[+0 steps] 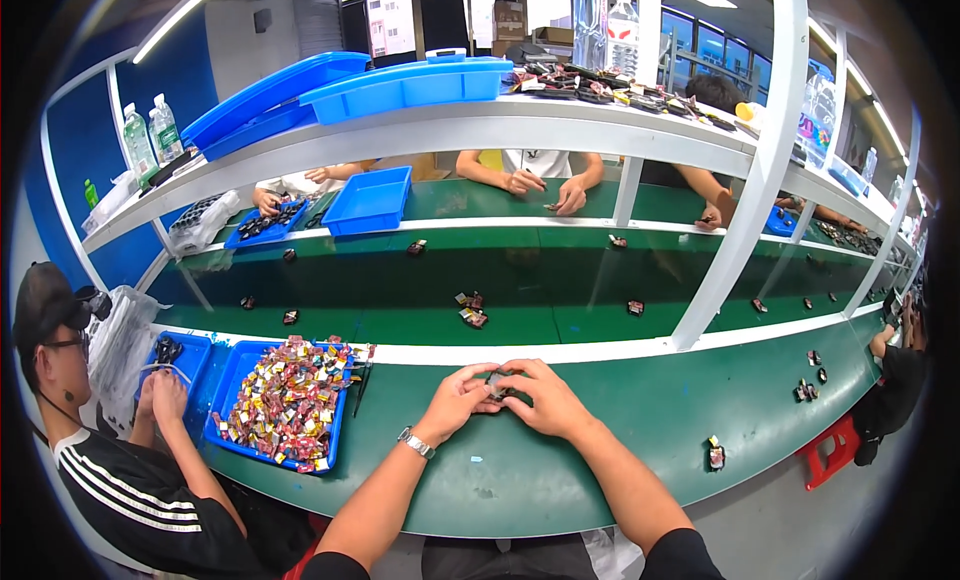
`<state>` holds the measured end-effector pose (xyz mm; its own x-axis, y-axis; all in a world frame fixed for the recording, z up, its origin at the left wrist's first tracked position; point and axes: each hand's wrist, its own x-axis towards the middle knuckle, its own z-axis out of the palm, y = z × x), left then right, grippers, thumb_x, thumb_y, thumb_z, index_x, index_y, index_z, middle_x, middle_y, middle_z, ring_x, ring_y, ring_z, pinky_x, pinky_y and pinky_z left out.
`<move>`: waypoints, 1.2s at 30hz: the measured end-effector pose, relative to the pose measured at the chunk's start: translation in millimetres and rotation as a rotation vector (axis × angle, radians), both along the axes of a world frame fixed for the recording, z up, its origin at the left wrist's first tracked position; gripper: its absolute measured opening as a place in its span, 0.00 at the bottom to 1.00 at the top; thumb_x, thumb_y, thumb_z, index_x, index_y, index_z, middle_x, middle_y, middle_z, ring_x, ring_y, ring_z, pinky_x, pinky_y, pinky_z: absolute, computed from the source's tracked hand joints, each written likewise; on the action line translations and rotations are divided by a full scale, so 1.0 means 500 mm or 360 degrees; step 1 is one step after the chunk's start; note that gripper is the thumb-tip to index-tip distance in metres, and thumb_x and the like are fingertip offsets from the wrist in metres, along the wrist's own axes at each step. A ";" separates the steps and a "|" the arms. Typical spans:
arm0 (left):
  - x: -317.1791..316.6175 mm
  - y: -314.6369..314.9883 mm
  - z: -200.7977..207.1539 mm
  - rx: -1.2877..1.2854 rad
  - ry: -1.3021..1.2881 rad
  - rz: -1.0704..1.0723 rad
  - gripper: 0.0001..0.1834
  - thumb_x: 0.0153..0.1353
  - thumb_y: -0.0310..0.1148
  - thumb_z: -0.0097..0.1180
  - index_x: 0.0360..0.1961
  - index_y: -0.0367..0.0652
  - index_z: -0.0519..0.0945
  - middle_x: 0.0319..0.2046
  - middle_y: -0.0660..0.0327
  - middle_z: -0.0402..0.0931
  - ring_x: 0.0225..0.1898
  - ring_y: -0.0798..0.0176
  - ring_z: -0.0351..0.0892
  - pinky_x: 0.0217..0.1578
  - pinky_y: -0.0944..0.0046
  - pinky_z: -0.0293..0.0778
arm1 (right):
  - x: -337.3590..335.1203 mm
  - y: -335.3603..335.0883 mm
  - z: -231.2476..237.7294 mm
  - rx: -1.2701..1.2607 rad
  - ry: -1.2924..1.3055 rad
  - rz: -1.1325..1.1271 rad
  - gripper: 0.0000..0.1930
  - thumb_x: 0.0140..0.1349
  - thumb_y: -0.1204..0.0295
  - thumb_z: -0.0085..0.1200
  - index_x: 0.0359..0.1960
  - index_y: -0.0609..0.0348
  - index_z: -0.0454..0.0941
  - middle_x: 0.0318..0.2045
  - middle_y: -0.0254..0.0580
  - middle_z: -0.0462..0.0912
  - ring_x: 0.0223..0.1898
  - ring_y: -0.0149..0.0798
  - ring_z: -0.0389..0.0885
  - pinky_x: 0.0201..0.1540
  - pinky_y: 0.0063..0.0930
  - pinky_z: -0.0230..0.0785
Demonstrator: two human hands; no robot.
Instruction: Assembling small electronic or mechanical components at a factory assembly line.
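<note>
Fingers of the left hand [458,408], curled nearly closed, pinch a small dark part [496,384] over the green table [520,480]; those of the right hand [546,402] grip its other side. Light, even pressure from both should keep it steady.

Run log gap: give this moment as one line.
left hand: holds small dark piece | right hand: same piece | blue tray, left: heaped multicoloured pieces | bench: green
</note>
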<state>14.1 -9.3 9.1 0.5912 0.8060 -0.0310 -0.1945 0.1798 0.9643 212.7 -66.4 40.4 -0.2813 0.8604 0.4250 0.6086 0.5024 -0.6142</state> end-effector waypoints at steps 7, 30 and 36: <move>0.003 -0.003 0.008 0.0015 0.0076 -0.0092 0.20 0.67 0.22 0.48 0.60 0.38 0.69 0.47 0.54 0.78 0.45 0.63 0.81 0.47 0.64 0.82 | -0.001 0.001 -0.014 0.0072 -0.0115 -0.0029 0.06 0.57 0.71 0.61 0.36 0.55 0.84 0.53 0.39 0.76 0.57 0.43 0.72 0.55 0.35 0.71; -0.007 0.003 0.002 -0.0003 -0.0024 -0.0279 0.19 0.66 0.19 0.49 0.58 0.35 0.69 0.51 0.54 0.75 0.51 0.63 0.78 0.52 0.61 0.81 | -0.007 0.007 -0.037 -0.0112 0.0310 -0.0043 0.06 0.52 0.72 0.64 0.32 0.56 0.84 0.49 0.43 0.80 0.55 0.46 0.76 0.57 0.37 0.69; 0.000 -0.001 0.003 0.0003 -0.0022 -0.0212 0.17 0.67 0.21 0.49 0.56 0.36 0.69 0.51 0.55 0.75 0.51 0.63 0.78 0.51 0.62 0.81 | -0.006 0.006 -0.044 -0.0089 0.0326 -0.0059 0.05 0.53 0.72 0.64 0.32 0.54 0.85 0.49 0.42 0.80 0.54 0.46 0.76 0.58 0.38 0.69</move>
